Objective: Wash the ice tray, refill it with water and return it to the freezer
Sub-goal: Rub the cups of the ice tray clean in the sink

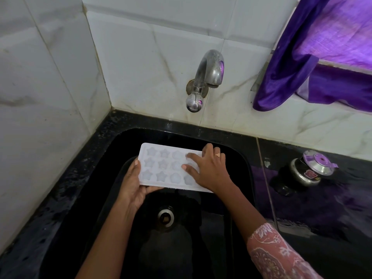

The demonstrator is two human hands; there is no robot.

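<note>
Ice tray (161, 166) flat, long axis left-right

The ice tray (161, 168) is held over the far part of the sink (239, 158), above and beyond the drain (165, 216). The left hand (131, 188) grips its near left edge; the right hand (207, 170) lies flat on its right end. The tap (205, 77) juts from the far wall behind the sink. A lidded pot (306, 170) stands on the counter (322, 214) to the right.
</note>
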